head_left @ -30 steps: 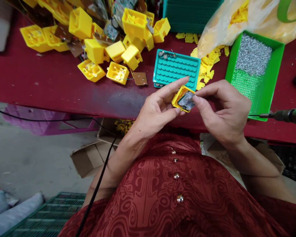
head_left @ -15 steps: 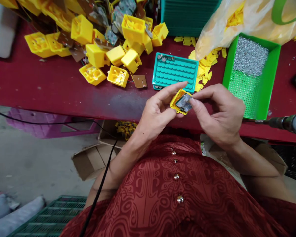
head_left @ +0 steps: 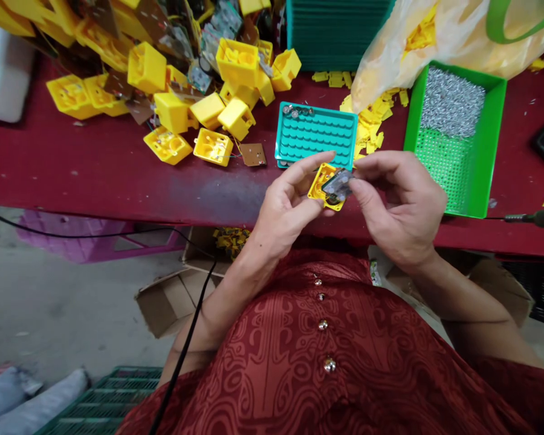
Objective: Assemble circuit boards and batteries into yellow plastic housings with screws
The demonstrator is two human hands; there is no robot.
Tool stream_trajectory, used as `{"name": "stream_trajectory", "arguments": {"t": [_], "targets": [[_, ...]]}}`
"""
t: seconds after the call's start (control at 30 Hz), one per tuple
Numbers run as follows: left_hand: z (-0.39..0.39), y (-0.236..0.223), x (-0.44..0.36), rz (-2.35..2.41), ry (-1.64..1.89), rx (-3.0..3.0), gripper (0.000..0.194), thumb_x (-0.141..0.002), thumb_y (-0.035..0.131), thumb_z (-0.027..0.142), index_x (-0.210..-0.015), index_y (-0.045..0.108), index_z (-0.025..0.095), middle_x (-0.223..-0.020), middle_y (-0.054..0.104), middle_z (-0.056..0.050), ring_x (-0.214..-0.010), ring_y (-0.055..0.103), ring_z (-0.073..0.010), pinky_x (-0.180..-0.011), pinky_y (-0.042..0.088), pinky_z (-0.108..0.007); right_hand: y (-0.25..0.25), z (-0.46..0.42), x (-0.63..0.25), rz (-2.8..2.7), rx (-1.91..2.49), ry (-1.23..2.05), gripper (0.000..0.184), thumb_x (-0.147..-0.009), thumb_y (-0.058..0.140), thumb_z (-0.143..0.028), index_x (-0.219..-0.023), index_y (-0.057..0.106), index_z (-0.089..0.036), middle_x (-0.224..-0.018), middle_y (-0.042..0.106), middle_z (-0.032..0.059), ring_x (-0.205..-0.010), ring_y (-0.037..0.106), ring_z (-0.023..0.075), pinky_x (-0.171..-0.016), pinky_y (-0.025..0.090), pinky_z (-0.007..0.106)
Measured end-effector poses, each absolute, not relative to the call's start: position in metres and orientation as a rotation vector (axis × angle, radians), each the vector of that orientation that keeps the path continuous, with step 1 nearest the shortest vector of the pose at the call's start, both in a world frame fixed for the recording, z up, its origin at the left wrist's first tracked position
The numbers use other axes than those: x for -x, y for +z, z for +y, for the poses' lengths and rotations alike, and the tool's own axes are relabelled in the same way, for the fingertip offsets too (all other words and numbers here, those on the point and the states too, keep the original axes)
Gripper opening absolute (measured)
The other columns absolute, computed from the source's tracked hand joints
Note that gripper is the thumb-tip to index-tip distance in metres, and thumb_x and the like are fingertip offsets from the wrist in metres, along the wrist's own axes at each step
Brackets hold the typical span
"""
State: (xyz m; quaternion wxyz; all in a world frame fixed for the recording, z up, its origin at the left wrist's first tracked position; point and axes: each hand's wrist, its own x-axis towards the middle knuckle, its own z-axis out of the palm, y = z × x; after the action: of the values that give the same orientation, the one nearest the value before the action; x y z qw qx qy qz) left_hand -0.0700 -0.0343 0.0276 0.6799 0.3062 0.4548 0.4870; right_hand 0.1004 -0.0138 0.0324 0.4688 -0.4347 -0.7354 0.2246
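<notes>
A small yellow plastic housing [head_left: 316, 188] is held between the thumb and fingers of my left hand [head_left: 286, 202], its open side facing up. Between thumb and forefinger, my right hand [head_left: 401, 202] pinches the edge of a grey circuit board [head_left: 338, 184]. The board sits tilted over the housing's opening, its left part overlapping the inside, where a dark round part shows below it. Just beyond my hands lies a teal tray [head_left: 317, 136] with rows of scalloped slots and a few round metal pieces in its top left corner.
Several yellow housings [head_left: 171, 112] with wires and brown boards [head_left: 252, 154] pile up at the back left. A green basket [head_left: 490, 151] of small screws [head_left: 453, 99] stands right, near a screwdriver tip [head_left: 514, 217]. Yellow clips [head_left: 372, 124] lie beside a plastic bag [head_left: 376, 54].
My right hand has lifted and tilted the circuit board partly out of the yellow housing, showing more of the inside. The whole view has shifted slightly.
</notes>
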Motion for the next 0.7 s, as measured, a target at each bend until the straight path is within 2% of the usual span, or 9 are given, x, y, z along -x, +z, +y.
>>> {"name": "stream_trajectory", "arguments": {"t": [0.07, 0.2, 0.33, 0.4, 0.5, 0.57, 0.7], "targets": [[-0.032, 0.026, 0.070, 1.003, 1.076, -0.629, 0.050, -0.077, 0.079, 0.025, -0.126, 0.069, 0.025, -0.124, 0.077, -0.005, -0.111, 0.074, -0.0237, -0.081, 0.066, -0.029, 0.031, -0.014, -0.103, -1.784, 1.106, 0.534, 0.016, -0.102, 0.064, -0.027, -0.116, 0.072, -0.025, -0.102, 0.076, 0.0016, -0.091, 0.073, 0.0154, -0.082, 0.062, 0.034], [-0.028, 0.021, 0.067, 0.948, 1.032, -0.447, 0.034, -0.085, 0.075, 0.030, -0.117, 0.067, 0.023, -0.113, 0.076, -0.003, -0.093, 0.075, -0.0146, -0.080, 0.066, -0.025, 0.031, -0.015, -0.107, -1.780, 1.115, 0.425, 0.008, -0.101, 0.066, -0.028, -0.103, 0.074, -0.026, -0.095, 0.076, 0.0013, -0.089, 0.072, 0.0165, -0.082, 0.061, 0.036], [-0.028, 0.019, 0.065, 0.881, 0.992, -0.330, 0.022, -0.093, 0.070, 0.034, -0.111, 0.069, 0.022, -0.108, 0.078, -0.004, -0.091, 0.075, -0.0152, -0.078, 0.066, -0.026, 0.027, -0.020, -0.109, -1.908, 1.061, 0.344, 0.011, -0.098, 0.067, -0.024, -0.103, 0.074, -0.030, -0.096, 0.078, 0.0006, -0.087, 0.072, 0.0176, -0.082, 0.062, 0.039], [-0.030, 0.020, 0.065, 0.875, 0.981, -0.347, 0.025, -0.092, 0.074, 0.037, -0.112, 0.068, 0.022, -0.105, 0.079, -0.004, -0.089, 0.075, -0.0157, -0.075, 0.064, -0.024, 0.023, -0.022, -0.110, -2.012, 0.941, 0.332, 0.016, -0.095, 0.068, -0.021, -0.102, 0.074, -0.033, -0.097, 0.078, -0.0021, -0.087, 0.073, 0.0168, -0.082, 0.063, 0.038], [-0.031, 0.022, 0.065, 0.874, 0.965, -0.397, 0.045, -0.078, 0.090, 0.032, -0.114, 0.065, 0.021, -0.101, 0.079, -0.003, -0.082, 0.073, -0.0144, -0.070, 0.060, -0.022, 0.022, -0.024, -0.113, -2.082, 0.812, 0.422, 0.016, -0.092, 0.069, -0.022, -0.097, 0.075, -0.036, -0.096, 0.078, -0.0059, -0.089, 0.073, 0.0141, -0.082, 0.063, 0.032], [-0.031, 0.023, 0.065, 0.867, 0.962, -0.410, 0.055, -0.070, 0.095, 0.026, -0.114, 0.063, 0.021, -0.098, 0.080, -0.003, -0.080, 0.073, -0.0140, -0.071, 0.059, -0.022, 0.026, -0.024, -0.115, -2.150, 0.840, 0.492, 0.013, -0.093, 0.068, -0.025, -0.092, 0.076, -0.035, -0.093, 0.078, -0.0059, -0.089, 0.072, 0.0129, -0.081, 0.062, 0.029], [-0.030, 0.023, 0.063, 0.874, 0.971, -0.471, 0.052, -0.068, 0.093, 0.024, -0.110, 0.063, 0.022, -0.095, 0.080, -0.002, -0.076, 0.071, -0.0143, -0.068, 0.057, -0.024, 0.037, -0.025, -0.119, -2.222, 0.746, 0.419, 0.014, -0.092, 0.069, -0.022, -0.090, 0.075, -0.034, -0.091, 0.078, -0.0073, -0.086, 0.071, 0.0110, -0.080, 0.060, 0.025]]}}
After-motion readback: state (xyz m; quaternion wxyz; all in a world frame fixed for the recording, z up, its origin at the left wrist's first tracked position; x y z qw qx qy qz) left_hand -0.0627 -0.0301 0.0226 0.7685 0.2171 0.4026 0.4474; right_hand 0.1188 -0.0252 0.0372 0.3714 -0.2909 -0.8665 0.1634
